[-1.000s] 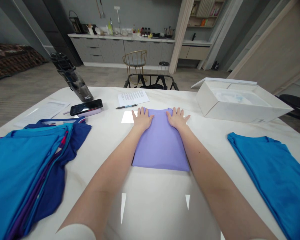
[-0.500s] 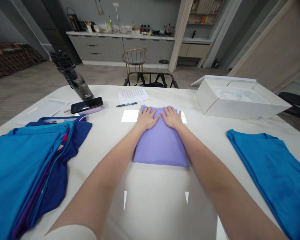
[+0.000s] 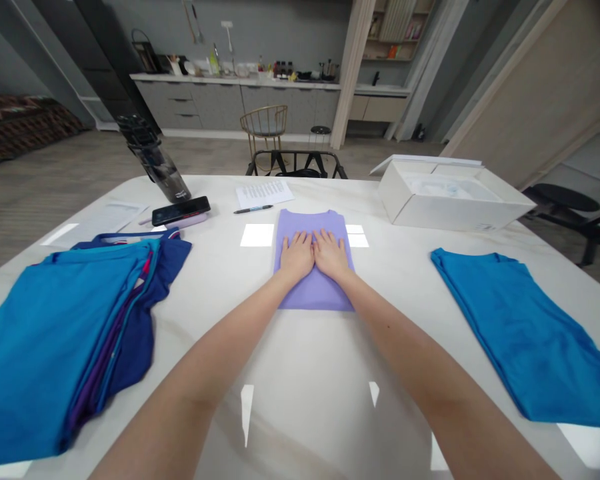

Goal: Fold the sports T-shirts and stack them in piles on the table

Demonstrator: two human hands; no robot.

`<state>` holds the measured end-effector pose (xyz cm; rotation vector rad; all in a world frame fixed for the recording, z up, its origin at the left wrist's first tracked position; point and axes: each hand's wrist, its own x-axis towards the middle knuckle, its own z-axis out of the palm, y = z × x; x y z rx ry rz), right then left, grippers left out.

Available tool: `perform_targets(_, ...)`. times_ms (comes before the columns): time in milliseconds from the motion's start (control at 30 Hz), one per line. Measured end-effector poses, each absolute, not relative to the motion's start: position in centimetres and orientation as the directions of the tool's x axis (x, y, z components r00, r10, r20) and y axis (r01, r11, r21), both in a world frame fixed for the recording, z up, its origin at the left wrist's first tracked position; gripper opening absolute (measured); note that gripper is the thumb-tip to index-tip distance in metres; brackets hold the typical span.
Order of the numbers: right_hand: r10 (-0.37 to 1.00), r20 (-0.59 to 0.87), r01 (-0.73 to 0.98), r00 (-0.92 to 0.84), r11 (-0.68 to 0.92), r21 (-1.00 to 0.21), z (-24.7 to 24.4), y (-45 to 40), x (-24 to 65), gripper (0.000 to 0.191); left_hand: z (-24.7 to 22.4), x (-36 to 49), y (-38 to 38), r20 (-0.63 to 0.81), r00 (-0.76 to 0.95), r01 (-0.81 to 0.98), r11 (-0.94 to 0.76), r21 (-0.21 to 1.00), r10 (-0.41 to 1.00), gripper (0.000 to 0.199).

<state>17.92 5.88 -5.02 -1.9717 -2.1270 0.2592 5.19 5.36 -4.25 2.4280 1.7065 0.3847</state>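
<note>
A folded lavender shirt (image 3: 313, 293) lies flat on the white table in front of me, its neckline at the far end. My left hand (image 3: 297, 257) rests palm down on the middle of it, fingers stretched forward. Beside it, thumbs almost touching, my right hand (image 3: 330, 255) lies flat on the same cloth. Neither hand grips anything. To the right is a folded blue shirt (image 3: 515, 327). At the left sits a pile of folded clothes (image 3: 75, 313), bright blue on top with purple and navy layers below.
Toward the back left stand a dark water bottle (image 3: 155, 160) and a phone (image 3: 181, 211). A pen (image 3: 253, 209) and a printed sheet (image 3: 265, 193) lie beyond the shirt. An open white box (image 3: 445, 200) is at the back right. A black chair (image 3: 297, 163) stands behind the table.
Both hands have slid from near the shirt's far edge toward its middle and closer together. The lavender shirt stays flat. My view has shifted slightly.
</note>
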Motion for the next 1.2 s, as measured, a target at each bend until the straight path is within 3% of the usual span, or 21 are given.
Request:
perform_targets(167,0.998,0.05,0.976,-0.024,0.035,-0.215,-5.2,4.2,18.6,0.058,-5.3,3.9,4.5,0.15,0.291,0.92,-0.319,0.225,0.945,0.057)
perform_targets(300,0.998,0.054,0.976,-0.03,0.041,-0.215,-5.0,3.4,20.5,0.066,-5.2,2.7,3.8,0.206,0.361,0.898,-0.398,0.186,0.91,0.053)
perform_targets(400,0.988,0.124,0.971,-0.096,0.12,-0.205,-5.0,2.6,21.1,0.06,-4.8,2.3,2.8,0.25,0.447,0.863,-0.488,0.131,0.859,0.04)
perform_targets(500,0.971,0.123,0.947,-0.206,0.229,-0.223,-5.0,1.7,20.4,0.051,-4.5,2.8,1.3,0.203,0.445,0.868,-0.476,0.141,0.872,0.038)
perform_targets(667,0.998,0.001,0.951,-0.059,0.057,-0.305,-4.8,-0.6,17.8,0.055,-4.8,4.2,-1.6,0.175,0.263,0.917,-0.303,0.262,0.949,0.049)
perform_targets(833,0.997,0.002,0.953,0.071,-0.067,-0.296,-4.7,-4.2,15.8,0.06,-4.8,4.2,-3.5,0.116,0.193,0.933,-0.219,0.286,0.974,0.056)
perform_targets(1200,0.999,0.027,0.988,-0.047,0.05,-0.145,-5.3,-8.8,19.0,0.068,-5.4,1.0,-6.3,0.086,0.379,0.897,-0.389,0.21,0.921,0.072)
